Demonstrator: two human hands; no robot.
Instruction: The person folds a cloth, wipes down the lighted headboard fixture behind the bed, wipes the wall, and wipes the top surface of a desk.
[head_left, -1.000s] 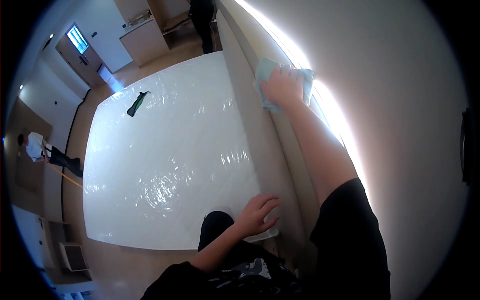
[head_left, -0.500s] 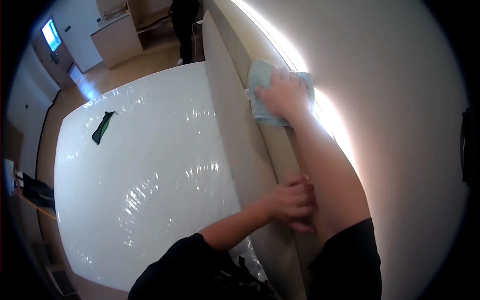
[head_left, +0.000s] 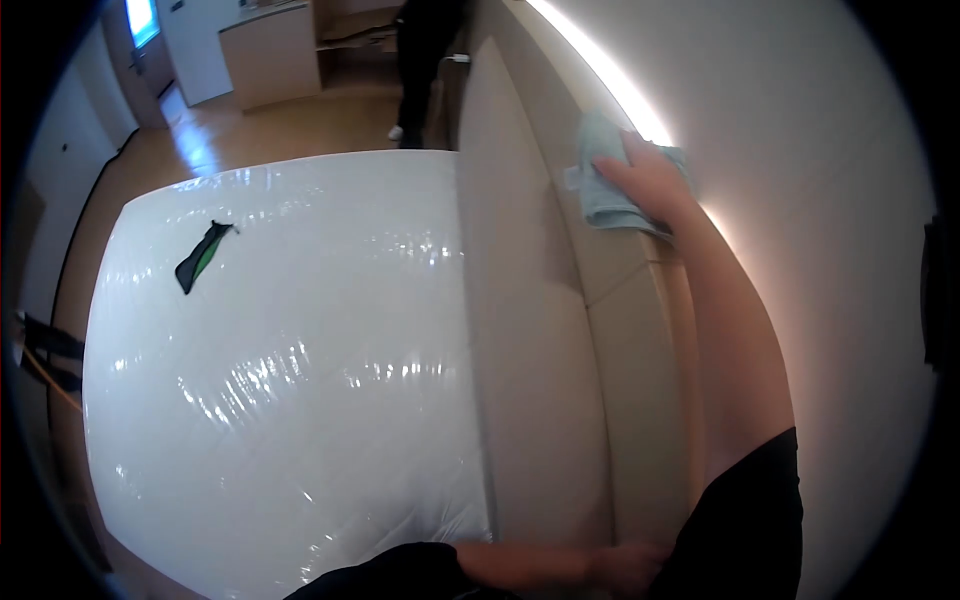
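Note:
My right hand (head_left: pixel 650 178) is at the top edge of the padded beige headboard (head_left: pixel 545 330), its fingers curled over a folded light blue cloth (head_left: pixel 608 205). The cloth lies against the headboard's upper ledge, beside the glowing light strip (head_left: pixel 610 75). A small white tag sticks out from the cloth's left side. Low in the view, my left hand (head_left: pixel 630 568) is near the base of my right sleeve, close to the headboard. Its fingers are blurred and partly hidden behind the sleeve.
A plastic-wrapped mattress (head_left: pixel 330 320) adjoins the headboard. On it lies a dark green and black pouch-like item (head_left: pixel 203 257). A person in dark clothes (head_left: pixel 425 70) stands beyond the far end, near a cabinet (head_left: pixel 270 55). Another person's dark legs (head_left: pixel 55 345) show at the left.
The view has shifted, so the mattress and headboard fill more of it. My right hand stays on the cloth at the headboard's top. My left hand has dropped lower, toward the bottom edge.

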